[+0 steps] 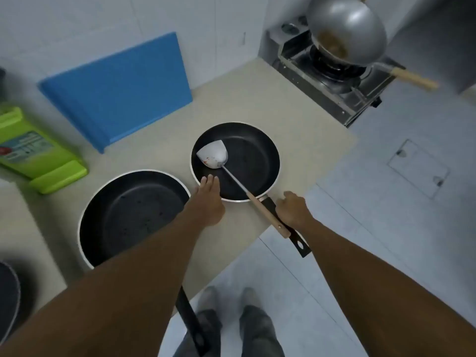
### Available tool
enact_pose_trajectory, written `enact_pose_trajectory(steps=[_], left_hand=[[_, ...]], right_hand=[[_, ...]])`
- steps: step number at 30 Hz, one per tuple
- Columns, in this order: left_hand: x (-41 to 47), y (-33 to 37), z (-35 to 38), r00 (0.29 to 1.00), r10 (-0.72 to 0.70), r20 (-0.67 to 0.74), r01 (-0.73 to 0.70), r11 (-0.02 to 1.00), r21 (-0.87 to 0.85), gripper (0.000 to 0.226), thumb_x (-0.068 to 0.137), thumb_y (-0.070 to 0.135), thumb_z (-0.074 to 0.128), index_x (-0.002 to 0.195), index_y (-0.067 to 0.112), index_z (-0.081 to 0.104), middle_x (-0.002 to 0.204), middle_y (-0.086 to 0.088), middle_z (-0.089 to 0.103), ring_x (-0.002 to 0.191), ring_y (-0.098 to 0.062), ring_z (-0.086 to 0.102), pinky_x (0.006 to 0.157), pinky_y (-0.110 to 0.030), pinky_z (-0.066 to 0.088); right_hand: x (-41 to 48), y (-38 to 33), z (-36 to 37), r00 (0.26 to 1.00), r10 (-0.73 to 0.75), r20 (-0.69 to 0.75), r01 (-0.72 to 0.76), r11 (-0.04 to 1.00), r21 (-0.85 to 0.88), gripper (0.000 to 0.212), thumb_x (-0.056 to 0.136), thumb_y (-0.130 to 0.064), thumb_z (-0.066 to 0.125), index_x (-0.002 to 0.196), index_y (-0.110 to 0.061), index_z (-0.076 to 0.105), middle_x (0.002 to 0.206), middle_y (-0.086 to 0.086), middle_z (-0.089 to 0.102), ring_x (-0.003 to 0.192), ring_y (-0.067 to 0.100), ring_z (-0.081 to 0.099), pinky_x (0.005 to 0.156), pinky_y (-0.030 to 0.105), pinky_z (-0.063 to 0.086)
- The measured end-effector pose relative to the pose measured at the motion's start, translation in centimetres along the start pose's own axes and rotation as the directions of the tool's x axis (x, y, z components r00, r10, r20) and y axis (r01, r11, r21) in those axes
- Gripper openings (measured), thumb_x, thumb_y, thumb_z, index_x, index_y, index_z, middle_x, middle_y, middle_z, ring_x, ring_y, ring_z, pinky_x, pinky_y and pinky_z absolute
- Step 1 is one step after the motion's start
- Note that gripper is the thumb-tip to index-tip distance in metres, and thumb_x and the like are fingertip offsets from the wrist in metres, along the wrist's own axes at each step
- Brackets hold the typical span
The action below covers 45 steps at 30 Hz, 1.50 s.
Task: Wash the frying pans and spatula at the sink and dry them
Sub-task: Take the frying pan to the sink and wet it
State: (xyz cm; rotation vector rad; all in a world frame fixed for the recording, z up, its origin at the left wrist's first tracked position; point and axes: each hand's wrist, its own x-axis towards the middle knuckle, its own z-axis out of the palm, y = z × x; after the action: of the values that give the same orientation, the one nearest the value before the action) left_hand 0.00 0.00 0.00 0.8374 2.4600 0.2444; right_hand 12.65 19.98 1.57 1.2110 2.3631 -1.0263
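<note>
— On your left hand the fingers lie straight and pressed together. Their tips reach over the near rim of the smaller frying pan. I cannot tell if they touch it.

— Your right hand has its fingers curled, knuckles up, right against that pan's black handle. Whether they grip the handle, I cannot tell.

— Between your two hands runs the spatula. Its metal blade lies inside the smaller pan with reddish specks on it. Its wooden handle crosses the near rim and lies over the pan's black handle.

— Just to your left sits the larger frying pan, its rim close beside the smaller one. Your left forearm crosses above it, and its handle sticks out past the counter edge towards you.

— Both pans rest on the beige counter. Farther back you have a blue board at the wall and a green board with a label at the far left.

— At the far right, a grey wok sits on the stove.
</note>
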Motion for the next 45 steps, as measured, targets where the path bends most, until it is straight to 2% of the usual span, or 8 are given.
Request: enact_pose_trajectory(steps=[5,10,12,14,17,27,36,45], left_hand=[[2.4,1.6,1.6,0.992,-0.118,0.051,0.116,0.992,0.039,0.074,0.102,0.010,0.037,0.163,0.000,-0.004,0.173,-0.017,-0.008,0.160,-0.031,-0.007,0.128,-0.043,0.004],[3.7,1.5,2.7,0.982,-0.164,0.091,0.168,0.985,-0.042,0.074,0.103,0.007,0.037,0.163,0.001,-0.007,0.173,-0.017,-0.011,0.160,-0.032,-0.009,0.128,-0.042,0.003],[3.8,1.3,2.9,0.981,-0.174,0.085,0.179,0.982,-0.055,0.073,0.104,0.007,0.036,0.163,0.001,-0.005,0.172,-0.018,-0.010,0.160,-0.033,-0.008,0.128,-0.042,0.004],[3.9,1.2,3.2,0.980,-0.190,0.060,0.192,0.981,-0.038,0.069,0.107,0.013,0.034,0.163,0.000,-0.004,0.172,-0.019,-0.010,0.160,-0.034,-0.007,0.128,-0.042,0.003],[3.3,1.3,3.8,0.975,-0.224,0.020,0.224,0.974,-0.026,0.068,0.112,0.030,0.028,0.163,0.000,-0.004,0.172,-0.020,-0.013,0.160,-0.033,-0.010,0.129,-0.042,0.000],[-2.0,1.9,3.9,0.972,-0.188,-0.142,0.187,0.982,-0.020,0.088,0.098,0.063,0.000,0.164,0.004,-0.001,0.173,-0.013,-0.014,0.160,-0.026,-0.012,0.128,-0.038,-0.003],[-11.0,2.6,-0.1,0.929,-0.190,-0.317,0.146,0.977,-0.155,0.070,0.109,0.049,0.032,0.164,0.008,0.017,0.174,-0.006,-0.001,0.160,-0.020,-0.009,0.128,-0.035,0.000],[-22.5,-3.2,0.2,0.841,-0.332,-0.427,0.208,0.927,-0.311,0.072,0.108,0.051,0.033,0.161,0.001,0.029,0.174,-0.009,0.003,0.160,-0.022,-0.006,0.128,-0.035,0.002]], right_hand=[[3.2,1.1,0.5,0.941,0.122,0.316,-0.191,0.962,0.197,0.029,0.095,-0.030,0.062,0.095,-0.002,0.071,0.089,0.013,0.069,0.077,0.024,0.063,0.073,0.036,0.053],[4.9,1.4,0.4,0.845,0.149,0.514,-0.325,0.905,0.273,0.040,0.090,-0.046,0.069,0.102,-0.007,0.070,0.090,0.012,0.069,0.080,0.026,0.066,0.089,0.042,0.060],[5.2,1.7,0.6,0.820,0.150,0.553,-0.338,0.906,0.254,0.049,0.089,-0.057,0.065,0.099,-0.009,0.066,0.085,0.010,0.065,0.077,0.025,0.063,0.080,0.040,0.060],[5.0,2.3,1.2,0.862,0.120,0.493,-0.269,0.932,0.244,0.053,0.091,-0.065,0.058,0.092,-0.012,0.062,0.077,0.007,0.059,0.070,0.021,0.058,0.068,0.035,0.053],[4.4,3.6,2.3,0.929,0.050,0.367,-0.159,0.948,0.274,0.054,0.093,-0.067,0.051,0.090,-0.014,0.062,0.075,0.005,0.060,0.067,0.018,0.060,0.068,0.033,0.052],[1.0,4.9,-2.2,0.931,-0.070,0.358,-0.035,0.960,0.279,0.048,0.096,-0.062,0.051,0.089,-0.016,0.065,0.068,0.002,0.061,0.063,0.017,0.061,0.060,0.029,0.051],[-6.3,2.0,-5.0,0.907,-0.126,0.403,0.012,0.962,0.273,0.052,0.102,-0.059,0.039,0.087,-0.014,0.061,0.069,0.003,0.056,0.067,0.017,0.055,0.065,0.031,0.046],[-17.6,-3.0,-0.6,0.860,-0.231,0.456,0.104,0.952,0.287,0.049,0.102,-0.055,0.042,0.087,-0.013,0.061,0.065,0.002,0.052,0.057,0.016,0.050,0.055,0.029,0.044]])
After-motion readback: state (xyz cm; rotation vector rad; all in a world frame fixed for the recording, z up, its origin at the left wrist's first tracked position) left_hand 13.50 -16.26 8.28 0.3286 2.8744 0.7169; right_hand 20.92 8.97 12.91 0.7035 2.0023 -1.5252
